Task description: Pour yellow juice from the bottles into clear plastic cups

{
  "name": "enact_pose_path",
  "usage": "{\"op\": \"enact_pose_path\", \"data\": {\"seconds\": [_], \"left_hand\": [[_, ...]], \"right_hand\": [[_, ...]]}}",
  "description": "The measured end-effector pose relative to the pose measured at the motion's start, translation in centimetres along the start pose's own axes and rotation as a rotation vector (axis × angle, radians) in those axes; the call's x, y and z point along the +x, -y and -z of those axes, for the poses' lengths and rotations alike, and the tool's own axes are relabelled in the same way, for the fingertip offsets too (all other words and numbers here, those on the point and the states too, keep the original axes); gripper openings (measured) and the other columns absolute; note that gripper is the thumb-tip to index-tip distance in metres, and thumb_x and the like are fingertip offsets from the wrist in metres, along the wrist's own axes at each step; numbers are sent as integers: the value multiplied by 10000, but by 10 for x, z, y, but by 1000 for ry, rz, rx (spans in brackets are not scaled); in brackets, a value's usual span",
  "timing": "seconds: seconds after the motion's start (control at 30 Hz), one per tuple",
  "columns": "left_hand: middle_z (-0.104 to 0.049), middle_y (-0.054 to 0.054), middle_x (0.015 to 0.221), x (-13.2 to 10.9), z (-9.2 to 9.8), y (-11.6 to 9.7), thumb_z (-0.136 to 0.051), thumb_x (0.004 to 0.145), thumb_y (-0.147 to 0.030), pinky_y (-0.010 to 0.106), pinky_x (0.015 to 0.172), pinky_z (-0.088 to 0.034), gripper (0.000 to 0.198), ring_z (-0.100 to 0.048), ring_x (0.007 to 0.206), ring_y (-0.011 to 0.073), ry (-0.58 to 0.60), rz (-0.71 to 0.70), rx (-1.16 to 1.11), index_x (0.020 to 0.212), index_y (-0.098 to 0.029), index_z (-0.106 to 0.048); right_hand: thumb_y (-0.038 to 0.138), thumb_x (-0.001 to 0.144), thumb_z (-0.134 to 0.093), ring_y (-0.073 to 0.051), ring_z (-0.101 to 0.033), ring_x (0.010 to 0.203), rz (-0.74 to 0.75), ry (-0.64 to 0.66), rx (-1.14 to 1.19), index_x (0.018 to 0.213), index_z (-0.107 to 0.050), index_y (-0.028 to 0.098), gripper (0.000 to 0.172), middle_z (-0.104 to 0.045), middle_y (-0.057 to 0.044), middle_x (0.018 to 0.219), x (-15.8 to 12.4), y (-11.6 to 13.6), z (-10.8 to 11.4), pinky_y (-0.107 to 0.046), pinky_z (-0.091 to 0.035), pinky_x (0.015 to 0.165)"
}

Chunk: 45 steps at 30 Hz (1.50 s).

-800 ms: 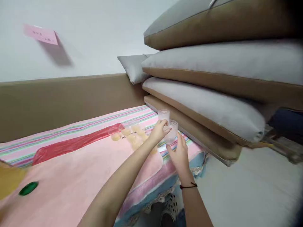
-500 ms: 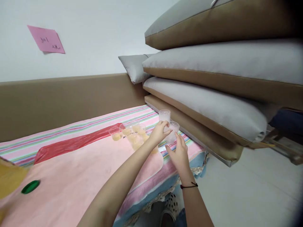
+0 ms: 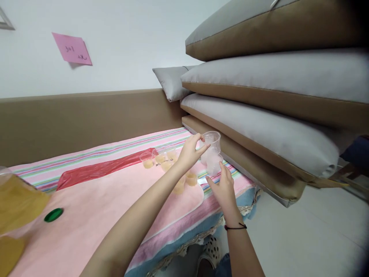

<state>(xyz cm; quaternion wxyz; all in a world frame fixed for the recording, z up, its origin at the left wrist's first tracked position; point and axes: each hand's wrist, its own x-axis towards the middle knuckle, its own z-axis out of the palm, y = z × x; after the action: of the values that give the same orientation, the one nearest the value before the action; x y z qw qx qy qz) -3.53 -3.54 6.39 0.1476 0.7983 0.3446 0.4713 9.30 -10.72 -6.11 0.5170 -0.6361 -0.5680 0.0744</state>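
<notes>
My left hand (image 3: pixel 190 150) pinches the rim of a clear empty plastic cup (image 3: pixel 212 143), lifted and tilted a little above the table. Just below it my right hand (image 3: pixel 223 186) grips the base of a stack of clear cups (image 3: pixel 213 163); the lifted cup sits at the top of that stack. Several small clear cups with yellow liquid (image 3: pixel 161 158) stand on the pink cloth (image 3: pixel 95 215) left of my hands, and two more filled cups (image 3: pixel 190 178) sit under my left forearm.
A large jug of yellow liquid (image 3: pixel 14 204) stands at the near left, a green cap (image 3: pixel 53 214) beside it. Stacked grey and tan cushions (image 3: pixel 259 119) crowd the right. A tan wall panel (image 3: pixel 86 119) backs the table; a pink note (image 3: pixel 72 48) hangs above.
My left hand has raised the top cup up off the stack. The view has shifted, so the jug now shows at the left.
</notes>
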Motion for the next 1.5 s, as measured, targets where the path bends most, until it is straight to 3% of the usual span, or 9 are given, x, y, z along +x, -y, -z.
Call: {"op": "enact_pose_path", "data": {"seconds": [0.1, 0.2, 0.4, 0.53, 0.7, 1.0, 1.3, 1.5], "left_hand": [[-619, 26, 983, -17, 34, -13, -606, 852, -324, 349, 918, -453, 130, -585, 976, 182, -32, 47, -49, 873, -225, -525], [-622, 33, 1035, -56, 75, -19, -605, 853, -361, 383, 973, -452, 153, -589, 1063, 193, -56, 165, -100, 876, -228, -533], [-649, 38, 1071, -182, 156, 0, -616, 834, -437, 431, 988, -461, 220, -607, 1098, 221, -124, 447, 133, 895, -235, -555], [-669, 63, 1063, -251, 187, 15, -610, 816, -456, 449, 940, -480, 243, -623, 1060, 251, -158, 539, 274, 880, -225, -570], [-669, 70, 1065, -285, 192, 15, -596, 822, -422, 424, 951, -468, 224, -615, 1046, 232, -164, 532, 314, 923, -224, -567], [-670, 54, 1019, -293, 175, 14, -622, 815, -334, 397, 943, -460, 155, -612, 1022, 230, -108, 491, 305, 918, -225, -581], [-668, 63, 1034, -302, 178, 17, -622, 825, -345, 404, 951, -454, 182, -612, 1042, 237, -98, 498, 267, 936, -208, -578], [-662, 81, 1165, -311, 179, 15, -678, 780, -300, 403, 982, -472, 379, -620, 1093, 227, -84, 475, 211, 1133, -219, -567]], "right_hand": [[392, 761, -599, -398, -420, 1329, 13, -10, 15, 1404, -414, 87, 735, -479, -259, 1413, 0, 2, 2, -599, -347, 1062], [412, 758, -599, -395, -427, 1318, 57, -16, 31, 1398, -404, 49, 762, -478, -277, 1406, -1, 7, 4, -572, -339, 1074], [448, 746, -628, -398, -460, 1281, 111, -44, 83, 1393, -407, 72, 780, -508, -265, 1368, -9, 13, 6, -575, -364, 1041], [447, 733, -667, -391, -480, 1258, 134, -62, 108, 1408, -394, 84, 813, -495, -262, 1374, -17, 17, 3, -583, -389, 1016], [434, 763, -673, -364, -518, 1215, 217, -74, 136, 1424, -382, 121, 786, -502, -238, 1370, -39, 34, -2, -581, -422, 988], [422, 787, -666, -369, -529, 1209, 329, 10, 188, 1423, -387, 144, 748, -526, -226, 1353, -68, 66, -13, -565, -472, 921], [407, 776, -675, -343, -539, 1199, 318, 75, 254, 1449, -359, 183, 776, -500, -204, 1403, -79, 84, -21, -550, -492, 909], [402, 784, -679, -336, -533, 1227, 353, 144, 278, 1476, -320, 193, 806, -497, -205, 1415, -88, 93, -32, -547, -498, 924]]}}
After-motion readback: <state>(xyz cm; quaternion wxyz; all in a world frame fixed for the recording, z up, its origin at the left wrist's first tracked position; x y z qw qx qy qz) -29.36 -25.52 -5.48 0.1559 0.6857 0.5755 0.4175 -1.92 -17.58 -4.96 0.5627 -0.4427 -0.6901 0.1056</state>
